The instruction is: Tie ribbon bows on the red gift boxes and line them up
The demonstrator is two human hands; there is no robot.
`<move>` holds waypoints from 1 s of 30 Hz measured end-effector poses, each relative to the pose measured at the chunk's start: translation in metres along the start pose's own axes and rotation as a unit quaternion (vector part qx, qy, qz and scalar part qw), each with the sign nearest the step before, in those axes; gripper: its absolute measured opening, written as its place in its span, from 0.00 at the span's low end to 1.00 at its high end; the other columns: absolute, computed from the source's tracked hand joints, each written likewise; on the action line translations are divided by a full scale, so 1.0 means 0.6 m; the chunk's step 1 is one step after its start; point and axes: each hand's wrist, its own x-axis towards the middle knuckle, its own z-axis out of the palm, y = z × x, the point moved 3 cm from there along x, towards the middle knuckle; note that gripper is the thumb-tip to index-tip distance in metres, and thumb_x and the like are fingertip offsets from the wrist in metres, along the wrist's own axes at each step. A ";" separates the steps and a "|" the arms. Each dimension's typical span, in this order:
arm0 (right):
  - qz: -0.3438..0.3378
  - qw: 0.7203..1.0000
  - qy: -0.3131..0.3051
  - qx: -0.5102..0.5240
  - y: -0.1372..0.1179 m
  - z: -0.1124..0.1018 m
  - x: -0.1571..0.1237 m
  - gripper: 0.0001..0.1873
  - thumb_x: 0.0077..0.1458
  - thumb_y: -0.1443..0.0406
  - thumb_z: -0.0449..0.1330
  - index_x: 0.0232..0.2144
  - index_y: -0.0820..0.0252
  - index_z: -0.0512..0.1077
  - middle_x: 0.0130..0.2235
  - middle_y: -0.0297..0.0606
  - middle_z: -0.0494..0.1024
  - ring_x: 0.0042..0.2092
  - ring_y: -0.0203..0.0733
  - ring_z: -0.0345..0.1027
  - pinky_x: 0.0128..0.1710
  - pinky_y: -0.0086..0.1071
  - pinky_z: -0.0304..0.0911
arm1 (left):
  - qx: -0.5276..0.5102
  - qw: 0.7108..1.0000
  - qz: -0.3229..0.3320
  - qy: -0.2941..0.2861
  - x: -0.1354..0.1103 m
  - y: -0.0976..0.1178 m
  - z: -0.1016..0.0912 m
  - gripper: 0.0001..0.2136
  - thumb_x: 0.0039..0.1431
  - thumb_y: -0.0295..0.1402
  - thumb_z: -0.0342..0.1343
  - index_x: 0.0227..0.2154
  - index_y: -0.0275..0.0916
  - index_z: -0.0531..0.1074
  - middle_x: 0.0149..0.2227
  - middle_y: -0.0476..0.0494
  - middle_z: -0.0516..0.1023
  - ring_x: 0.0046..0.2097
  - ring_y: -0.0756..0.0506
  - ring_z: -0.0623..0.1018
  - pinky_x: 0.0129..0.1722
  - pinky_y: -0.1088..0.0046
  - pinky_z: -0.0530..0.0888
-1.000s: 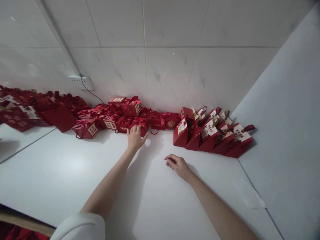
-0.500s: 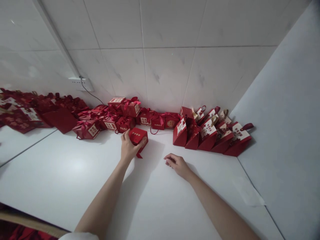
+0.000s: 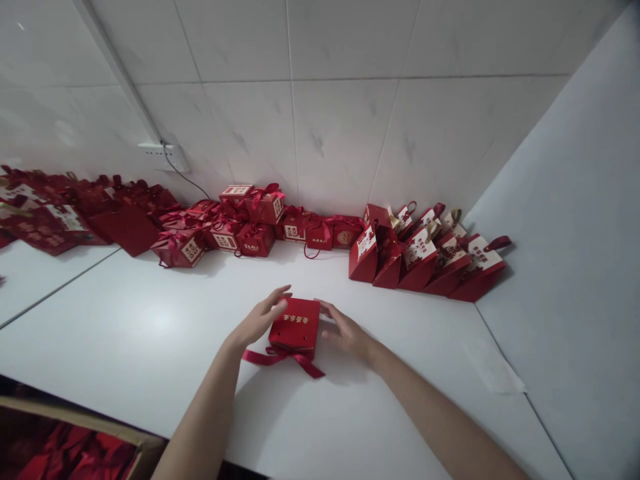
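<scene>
The fingers of the left hand (image 3: 257, 323) are loosely extended, reaching past the upper left corner of a red box (image 3: 296, 319), while the thumb lies at that same corner, overlapping its edge. Opposite, the right hand (image 3: 353, 339) has its fingers slightly bent and apart from the thumb, the foremost fingertips at the box's upper right corner and the thumb just beside its right side. Neither hand is clenched; both look relaxed around the box rather than gripping it — whether any fingertip presses on it, I cannot tell.

The box sits between the two hands on the white table (image 3: 150, 327), gold characters on its top (two small dark holes show near the edge closest to the person). From that near side a crimson ribbon (image 3: 309, 367) spreads out in two tails over the tabletop.

Farther out, ribboned red boxes (image 3: 255, 240) stand in a cluster along the tiled wall (image 3: 345, 140), some stacked. To their right are peaked red bags (image 3: 417, 263) with pale labels; more red packages (image 3: 55, 220) crowd the far left — and below, at lower left, a carton (image 3: 143, 450) holds red items.
</scene>
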 end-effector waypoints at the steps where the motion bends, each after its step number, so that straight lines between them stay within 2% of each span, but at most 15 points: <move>1: -0.002 1.000 -0.023 -0.016 0.001 0.000 -0.003 0.45 0.54 0.51 0.64 0.67 0.49 0.48 0.68 0.46 0.55 0.67 0.53 0.51 0.64 0.50 0.50 | -0.050 0.996 0.020 -0.064 -0.009 -0.012 0.004 0.40 0.54 0.57 0.55 0.66 0.49 0.51 0.68 0.37 0.55 0.64 0.34 0.64 0.59 0.57 0.66; 3: -0.008 0.998 -0.057 -0.041 0.007 -0.002 -0.007 0.59 0.44 0.50 0.70 0.68 0.47 0.41 0.69 0.48 0.49 0.68 0.57 0.47 0.65 0.53 0.47 | -0.113 0.978 0.063 -0.162 -0.027 -0.030 0.007 0.56 0.42 0.57 0.65 0.69 0.51 0.38 0.71 0.35 0.41 0.68 0.31 0.56 0.63 0.53 0.60; 5: -0.017 0.996 -0.069 -0.050 0.012 -0.004 -0.008 0.68 0.38 0.50 0.73 0.69 0.46 0.33 0.70 0.50 0.45 0.68 0.58 0.47 0.64 0.55 0.47 | -0.131 0.963 0.094 -0.217 -0.038 -0.040 0.004 0.65 0.34 0.56 0.69 0.68 0.50 0.30 0.71 0.33 0.34 0.69 0.30 0.48 0.65 0.49 0.52; 8: -0.034 0.995 -0.080 -0.047 0.008 0.002 -0.009 0.74 0.35 0.50 0.74 0.68 0.45 0.24 0.71 0.53 0.39 0.68 0.58 0.49 0.63 0.55 0.49 | -0.129 0.944 0.109 -0.284 -0.046 -0.041 0.001 0.69 0.30 0.55 0.71 0.68 0.49 0.26 0.71 0.31 0.34 0.70 0.30 0.42 0.65 0.47 0.46; 11: -0.080 0.992 -0.066 -0.073 -0.014 0.014 -0.016 0.76 0.34 0.47 0.74 0.67 0.45 0.22 0.71 0.52 0.33 0.69 0.61 0.45 0.63 0.55 0.48 | -0.143 0.930 0.101 -0.324 -0.046 -0.032 0.007 0.68 0.31 0.54 0.71 0.68 0.48 0.28 0.70 0.30 0.41 0.69 0.30 0.49 0.65 0.47 0.49; 14: -0.175 0.967 -0.042 -0.181 -0.042 0.033 -0.030 0.71 0.31 0.46 0.74 0.68 0.42 0.36 0.72 0.44 0.34 0.70 0.65 0.36 0.66 0.58 0.39 | -0.155 0.945 0.076 -0.277 -0.040 -0.024 0.021 0.56 0.43 0.52 0.67 0.69 0.47 0.39 0.68 0.33 0.53 0.67 0.31 0.58 0.64 0.49 0.55; 15: -0.200 0.956 -0.034 -0.213 -0.049 0.040 -0.034 0.66 0.32 0.46 0.74 0.68 0.40 0.43 0.72 0.42 0.37 0.70 0.65 0.36 0.66 0.59 0.37 | -0.153 0.955 0.065 -0.244 -0.036 -0.023 0.026 0.49 0.48 0.51 0.64 0.68 0.47 0.44 0.66 0.34 0.57 0.66 0.32 0.60 0.63 0.51 0.57; 17: -0.213 0.947 -0.005 -0.241 -0.056 0.050 -0.038 0.53 0.39 0.49 0.72 0.65 0.41 0.54 0.71 0.40 0.43 0.69 0.64 0.42 0.66 0.58 0.40 | -0.159 0.971 0.041 -0.174 -0.029 -0.026 0.035 0.35 0.58 0.50 0.56 0.66 0.48 0.54 0.64 0.39 0.63 0.63 0.35 0.65 0.62 0.54 0.60; 19: -0.178 0.956 0.048 -0.227 -0.056 0.052 -0.035 0.42 0.47 0.51 0.69 0.62 0.45 0.59 0.69 0.43 0.49 0.67 0.61 0.49 0.64 0.55 0.49 | -0.189 0.974 0.007 -0.128 -0.023 -0.035 0.042 0.28 0.62 0.53 0.47 0.62 0.47 0.62 0.59 0.41 0.71 0.58 0.37 0.71 0.60 0.55 0.63; 22: -0.110 0.972 0.135 -0.160 -0.053 0.040 -0.024 0.31 0.54 0.52 0.63 0.58 0.49 0.63 0.65 0.45 0.58 0.64 0.56 0.55 0.62 0.50 0.56 | -0.237 0.962 -0.063 -0.121 -0.021 -0.054 0.045 0.37 0.59 0.63 0.35 0.52 0.40 0.73 0.45 0.40 0.80 0.50 0.34 0.77 0.55 0.53 0.68; 24: -0.068 0.977 0.174 -0.099 -0.048 0.029 -0.018 0.26 0.57 0.51 0.60 0.56 0.50 0.64 0.60 0.44 0.66 0.60 0.53 0.62 0.58 0.47 0.61 | -0.248 0.957 -0.074 -0.132 -0.023 -0.059 0.043 0.38 0.58 0.64 0.35 0.49 0.39 0.76 0.41 0.39 0.82 0.48 0.33 0.78 0.54 0.53 0.69; 26: -0.011 0.979 0.198 -0.048 -0.040 0.020 -0.015 0.22 0.61 0.51 0.54 0.53 0.52 0.65 0.53 0.43 0.72 0.53 0.50 0.69 0.51 0.42 0.67 | -0.250 0.959 -0.050 -0.126 -0.024 -0.055 0.040 0.33 0.59 0.61 0.40 0.51 0.41 0.74 0.43 0.40 0.81 0.50 0.34 0.77 0.54 0.54 0.69; 28: 0.031 0.974 0.220 -0.034 -0.029 0.013 -0.013 0.18 0.64 0.52 0.49 0.48 0.53 0.68 0.47 0.42 0.75 0.48 0.47 0.71 0.47 0.39 0.68 | -0.234 0.965 -0.036 -0.114 -0.024 -0.049 0.040 0.29 0.60 0.58 0.44 0.53 0.43 0.72 0.48 0.42 0.80 0.52 0.35 0.75 0.54 0.56 0.69; 30: 0.033 0.967 0.247 -0.051 -0.018 0.008 -0.012 0.17 0.65 0.53 0.48 0.43 0.55 0.71 0.47 0.42 0.74 0.50 0.47 0.69 0.51 0.39 0.65 | -0.203 0.973 -0.036 -0.100 -0.023 -0.043 0.043 0.28 0.61 0.56 0.45 0.54 0.44 0.71 0.52 0.42 0.77 0.53 0.36 0.74 0.53 0.58 0.70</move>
